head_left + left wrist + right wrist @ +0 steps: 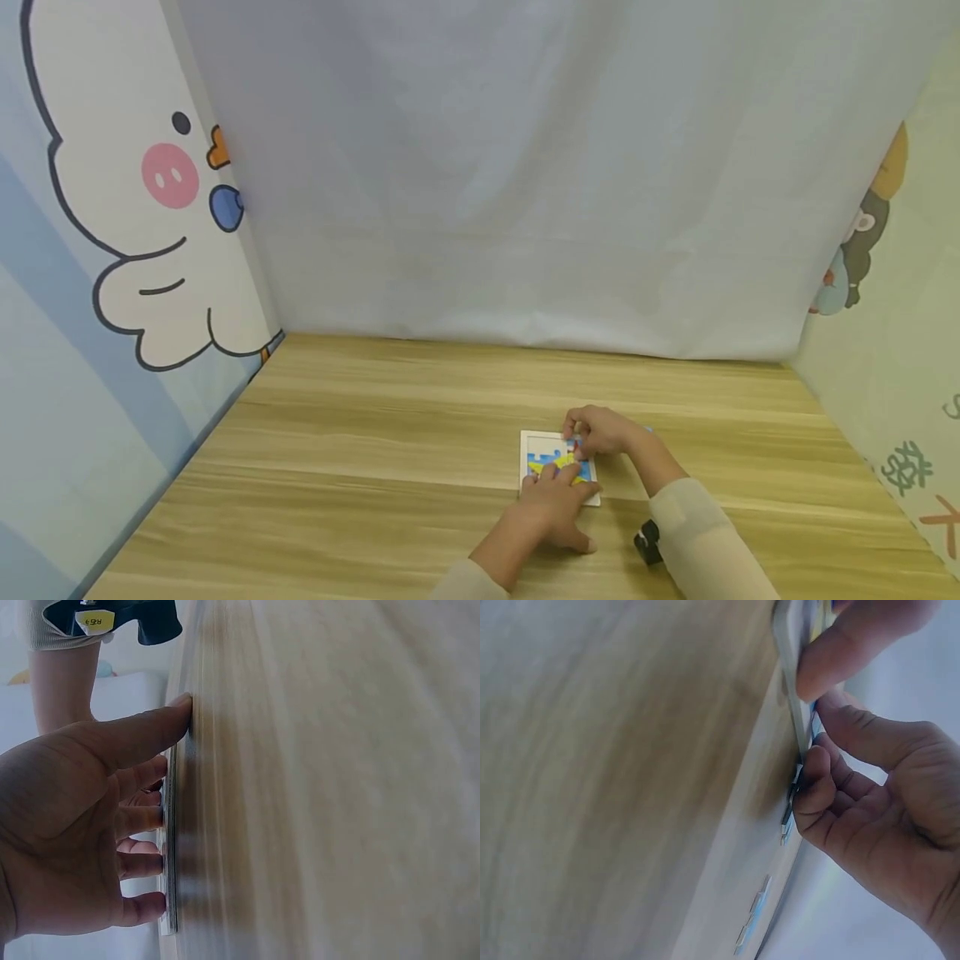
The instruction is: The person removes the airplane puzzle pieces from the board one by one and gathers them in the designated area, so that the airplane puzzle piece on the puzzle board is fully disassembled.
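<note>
A small jigsaw puzzle board with a white frame lies flat on the wooden table, partly filled with blue and yellow pieces. My left hand rests on its near part, fingers spread and fingertips on the board; the thumb sticks out to the side. In the left wrist view the left hand stands at the board's edge. At the far right corner my right hand pinches a blue and red puzzle piece between thumb and fingers, its fingers curled. They partly hide that piece.
Loose puzzle pieces lie on the table beyond the right hand. A black wrist camera sits at the right sleeve. A grey curtain closes off the back, with printed walls at both sides.
</note>
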Demonstrator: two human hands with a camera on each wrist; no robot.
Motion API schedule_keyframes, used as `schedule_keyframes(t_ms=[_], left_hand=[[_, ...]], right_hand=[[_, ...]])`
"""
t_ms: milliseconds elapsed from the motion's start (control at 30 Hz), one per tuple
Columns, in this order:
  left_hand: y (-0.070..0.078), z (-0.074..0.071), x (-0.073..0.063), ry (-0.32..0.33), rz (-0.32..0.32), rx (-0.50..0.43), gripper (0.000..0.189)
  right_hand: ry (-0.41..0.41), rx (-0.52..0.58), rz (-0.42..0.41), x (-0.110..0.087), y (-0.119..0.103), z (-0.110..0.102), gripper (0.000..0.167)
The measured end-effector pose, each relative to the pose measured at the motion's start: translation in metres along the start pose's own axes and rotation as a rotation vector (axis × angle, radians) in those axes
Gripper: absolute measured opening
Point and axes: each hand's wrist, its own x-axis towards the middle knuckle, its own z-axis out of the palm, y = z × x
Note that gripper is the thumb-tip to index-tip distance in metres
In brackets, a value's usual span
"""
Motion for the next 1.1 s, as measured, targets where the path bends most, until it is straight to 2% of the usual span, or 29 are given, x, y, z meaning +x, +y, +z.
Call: schedule_keyframes(t_ms=[267,500,700,933,1100], left_hand=[[0.001,-0.004,-0.003,0.0,0.006,-0.017,0.075],[0.001,-0.002,-0.003,0.004,0.004,-0.011,0.075],[0.001,-0.001,-0.001,-0.007,0.004,-0.016,0.075],[0.002,-0.001,-0.002,-0.002,0.007,-0.03,0.076],[0.001,0.001,-0.004,0.004,0.015,-0.025,0.075]], right_hand=[[-0.02,0.004,-0.043,-0.002,0.001,0.0,0.017],[0.022,0.003,-0.009,-0.002,0.002,0.002,0.025],[0.059,-0.007,0.012,-0.008,0.001,0.001,0.022],[0.06,0.047,-0.011,-0.012,0.003,0.004,0.019],[0.067,0.016,0.006,-0.012,0.001,0.009,0.026]])
